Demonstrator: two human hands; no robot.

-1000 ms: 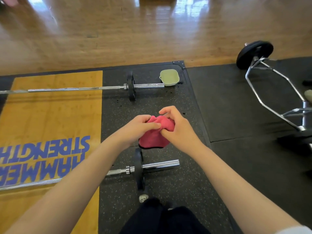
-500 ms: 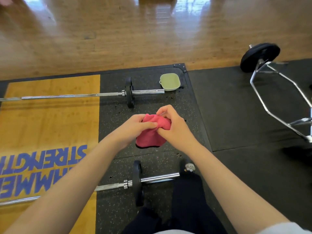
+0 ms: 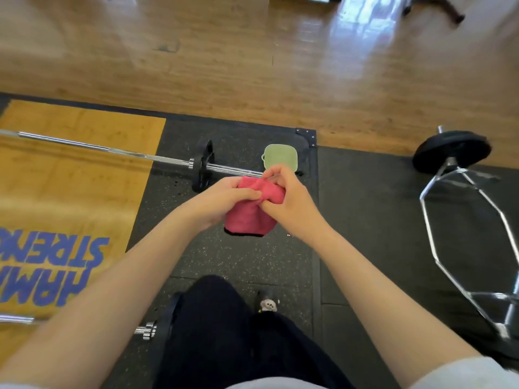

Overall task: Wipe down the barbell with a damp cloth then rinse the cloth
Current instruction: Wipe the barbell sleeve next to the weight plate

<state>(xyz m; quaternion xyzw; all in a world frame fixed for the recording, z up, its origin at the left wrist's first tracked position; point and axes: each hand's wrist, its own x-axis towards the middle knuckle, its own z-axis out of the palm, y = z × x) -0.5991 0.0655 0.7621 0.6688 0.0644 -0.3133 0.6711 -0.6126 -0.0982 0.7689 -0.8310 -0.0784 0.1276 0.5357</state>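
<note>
Since a second ago, the near barbell (image 3: 146,329) has slid down to the bottom of my view, where my dark trouser leg (image 3: 224,332) now hides most of it, and the far barbell (image 3: 112,151) has drawn closer to my hands. Between those hands I hold the pink cloth (image 3: 250,217), bunched at the top, its lower edge hanging free above the black rubber mat (image 3: 252,262). My left hand (image 3: 224,197) is closed on the cloth's left side, thumb pressed along the top fold. My right hand (image 3: 289,200) pinches the right side, fingers curled in tight, thumb meeting the left thumb at the middle of the fabric. Both hands are up in the air, not resting on anything.

Just beyond my knuckles lies the far barbell's sleeve end, with a small black plate (image 3: 203,169) standing on the mat. Right past the sleeve tip sits a pale green basin (image 3: 280,157), near the mat's metal corner. What is in it, I cannot tell.

To my left is the yellow wooden platform (image 3: 70,192) with blue lettering, and the far bar's shaft runs across it. To my right, well apart, a chrome hex bar (image 3: 463,234) lies on the mat with a black plate at its far end. Beyond all this stretches the glossy wood floor (image 3: 252,51).
</note>
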